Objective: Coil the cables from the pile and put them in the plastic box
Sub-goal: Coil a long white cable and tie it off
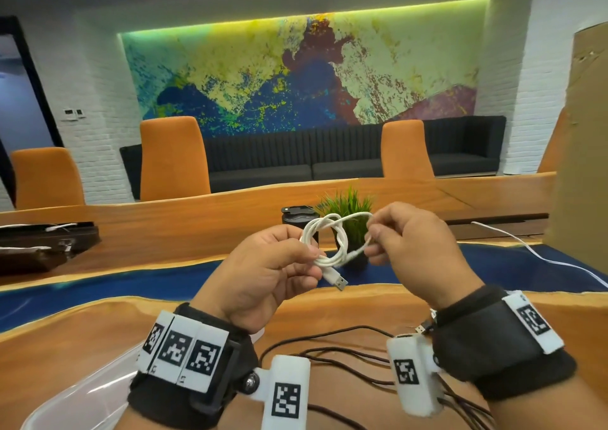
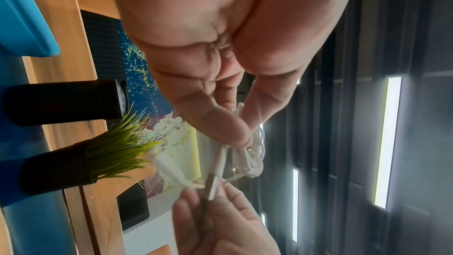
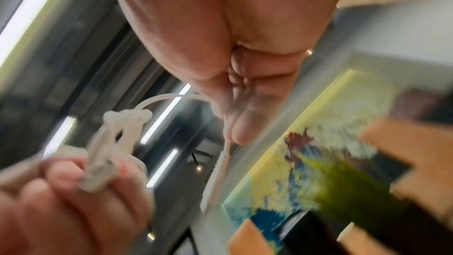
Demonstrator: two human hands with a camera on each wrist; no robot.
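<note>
Head view: both hands raised above the worktop (image 1: 329,311). Left hand (image 1: 263,275) pinches a small coil of white cable (image 1: 324,242) at its lower edge, USB plug (image 1: 339,281) sticking out below the fingers. Right hand (image 1: 418,252) pinches the cable's free end near its other connector, a short arc running from it to the coil. Coil looks nearly finished; judged step is tucking or wrapping this tail. Dark cables (image 1: 345,357) lie loose on the worktop below the wrists, uncoiled. Clear box (image 1: 82,393) at lower left, only partly in view; contents cannot be told. Another white cable (image 1: 543,255) trails at far right. Left wrist view: thumb and fingers pressed together on the white cable (image 2: 247,158), plug (image 2: 212,187) pointing at the right hand (image 2: 220,224). Right wrist view, blurred: right hand (image 3: 220,46) nips the cable tail (image 3: 220,172) between thumb and finger; left hand (image 3: 73,210) grips the bundle. Left to do, by my reckoning: secure this coil, box it, then the dark cables.
</note>
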